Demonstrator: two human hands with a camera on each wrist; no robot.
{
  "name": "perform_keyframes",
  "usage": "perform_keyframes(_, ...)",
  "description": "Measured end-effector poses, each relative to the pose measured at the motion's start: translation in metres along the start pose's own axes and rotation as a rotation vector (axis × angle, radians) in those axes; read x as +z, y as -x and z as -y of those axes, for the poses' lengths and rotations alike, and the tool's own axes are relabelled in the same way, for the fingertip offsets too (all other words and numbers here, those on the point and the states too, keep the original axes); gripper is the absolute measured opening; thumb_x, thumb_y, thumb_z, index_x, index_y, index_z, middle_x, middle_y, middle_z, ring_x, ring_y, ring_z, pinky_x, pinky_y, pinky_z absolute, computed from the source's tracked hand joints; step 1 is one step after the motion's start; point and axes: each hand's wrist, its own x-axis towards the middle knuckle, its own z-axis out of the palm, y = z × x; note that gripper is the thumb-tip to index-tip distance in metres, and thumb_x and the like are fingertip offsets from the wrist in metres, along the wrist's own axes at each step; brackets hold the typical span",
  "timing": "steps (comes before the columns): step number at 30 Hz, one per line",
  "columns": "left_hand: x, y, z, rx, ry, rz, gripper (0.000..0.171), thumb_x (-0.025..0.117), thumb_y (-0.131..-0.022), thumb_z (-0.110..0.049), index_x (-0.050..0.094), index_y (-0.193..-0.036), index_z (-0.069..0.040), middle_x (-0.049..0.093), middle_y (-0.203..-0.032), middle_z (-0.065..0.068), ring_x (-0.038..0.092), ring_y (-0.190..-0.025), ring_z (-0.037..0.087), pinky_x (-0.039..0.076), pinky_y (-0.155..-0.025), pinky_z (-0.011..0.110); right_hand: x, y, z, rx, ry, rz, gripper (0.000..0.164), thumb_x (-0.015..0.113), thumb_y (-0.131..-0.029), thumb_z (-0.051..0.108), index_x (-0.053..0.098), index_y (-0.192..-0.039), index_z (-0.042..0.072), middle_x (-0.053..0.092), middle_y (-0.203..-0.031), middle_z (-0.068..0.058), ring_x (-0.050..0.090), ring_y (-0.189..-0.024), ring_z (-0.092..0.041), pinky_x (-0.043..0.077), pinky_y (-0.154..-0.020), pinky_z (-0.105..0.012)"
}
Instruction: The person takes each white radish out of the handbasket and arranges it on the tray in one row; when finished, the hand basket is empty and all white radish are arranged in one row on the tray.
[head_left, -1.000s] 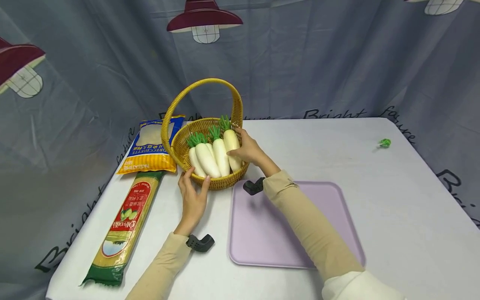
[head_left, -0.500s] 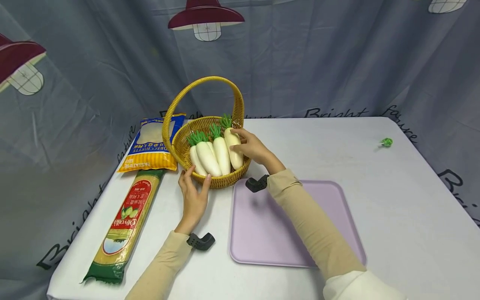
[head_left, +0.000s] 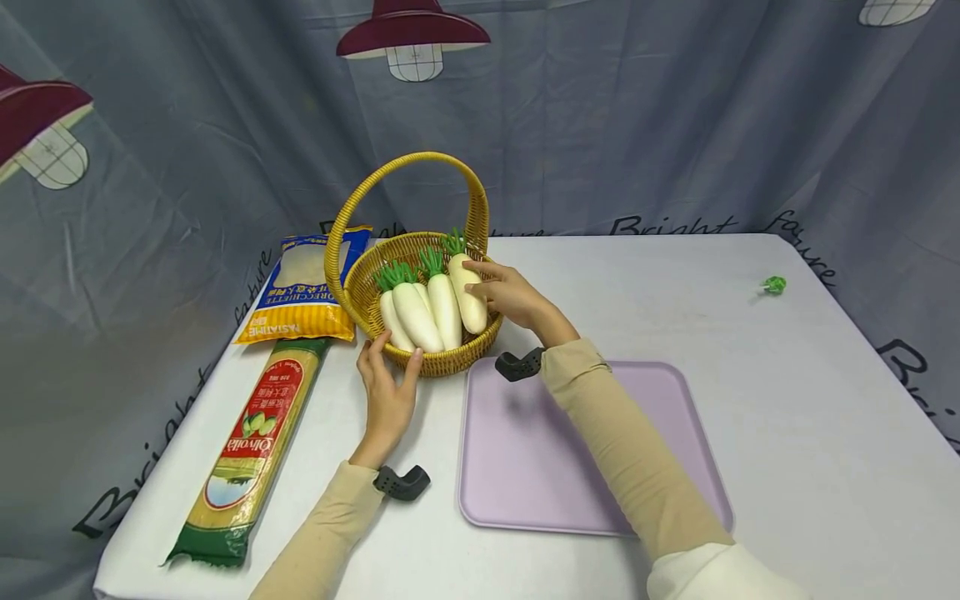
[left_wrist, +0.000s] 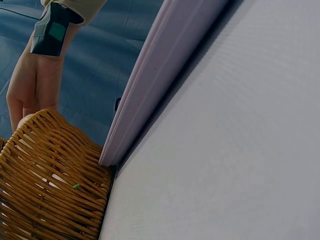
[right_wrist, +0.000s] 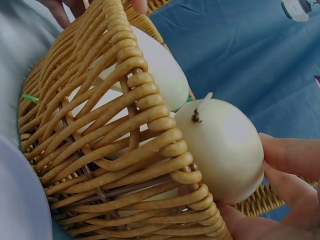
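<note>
A yellow wicker basket (head_left: 450,363) with a tall handle holds several white radishes (head_left: 416,318) with green leafy tops. The rightmost radish (head_left: 469,304) leans at the basket's right side, its rounded end over the rim in the right wrist view. My right hand (head_left: 517,300) reaches in from the right, its fairly straight fingers (right_wrist: 292,152) touching that radish's side. My left hand (head_left: 388,400) rests with thumb and fingers spread against the basket's front left. In the left wrist view, the basket's woven wall (left_wrist: 55,180) shows, but the left hand does not.
A lilac tray (head_left: 540,483) lies in front of the basket, under the right forearm. Left of the basket are a blue and yellow pasta bag (head_left: 300,287) and a long spaghetti packet (head_left: 251,450). A small green piece (head_left: 773,285) sits far right on the white table (head_left: 810,400).
My right hand has shifted rightward, its fingers sliding from over the rightmost radish to its right side. The radish has moved slightly right. The left hand stays at the basket.
</note>
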Motion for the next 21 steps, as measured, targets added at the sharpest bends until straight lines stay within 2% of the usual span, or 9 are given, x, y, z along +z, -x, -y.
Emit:
perform_keyframes(5, 0.000, 0.001, 0.000, -0.001, -0.002, 0.004, 0.057, 0.049, -0.089, -0.048, 0.026, -0.135, -0.025, 0.008, -0.144, 0.019, 0.016, -0.135, 0.035, 0.021, -0.109, 0.053, -0.002, 0.001, -0.002, 0.002, -0.024, 0.009, 0.048, 0.052, -0.092, 0.015, 0.038, -0.138, 0.024, 0.025, -0.149, -0.005, 0.035, -0.131, -0.024, 0.035, -0.105, -0.043)
perform_keyframes(10, -0.001, 0.001, 0.000, 0.012, -0.009, -0.005, 0.056, 0.050, -0.089, -0.047, 0.027, -0.134, -0.023, 0.009, -0.143, 0.019, 0.018, -0.134, 0.035, 0.023, -0.108, 0.052, -0.005, 0.005, -0.002, -0.014, -0.049, 0.030, 0.047, 0.051, -0.093, 0.025, 0.037, -0.138, 0.028, 0.023, -0.150, -0.003, 0.029, -0.135, -0.022, 0.027, -0.110, -0.040)
perform_keyframes(14, -0.001, 0.000, 0.000, 0.026, -0.008, -0.019, 0.056, 0.050, -0.089, -0.045, 0.028, -0.134, -0.020, 0.011, -0.142, 0.018, 0.022, -0.132, 0.035, 0.024, -0.108, 0.052, -0.005, 0.007, -0.003, -0.052, -0.130, 0.042, 0.047, 0.048, -0.094, 0.025, 0.035, -0.139, 0.024, 0.023, -0.149, -0.004, 0.030, -0.134, -0.023, 0.025, -0.111, -0.039)
perform_keyframes(19, 0.001, 0.000, 0.000, 0.015, -0.005, -0.005, 0.055, 0.050, -0.089, -0.046, 0.027, -0.134, -0.024, 0.010, -0.143, 0.018, 0.021, -0.133, 0.034, 0.024, -0.107, 0.052, -0.006, 0.015, -0.008, -0.086, -0.212, 0.069, 0.047, 0.045, -0.095, 0.024, 0.033, -0.140, 0.021, 0.020, -0.150, -0.003, 0.029, -0.135, -0.021, 0.023, -0.112, -0.038)
perform_keyframes(21, 0.001, 0.000, 0.000, 0.013, -0.008, -0.002, 0.054, 0.049, -0.089, -0.047, 0.027, -0.134, -0.025, 0.010, -0.143, 0.017, 0.021, -0.133, 0.034, 0.025, -0.107, 0.051, -0.007, 0.021, -0.009, -0.095, -0.242, 0.096, 0.047, 0.044, -0.096, 0.023, 0.031, -0.141, 0.022, 0.022, -0.149, -0.004, 0.033, -0.132, -0.021, 0.025, -0.111, -0.038)
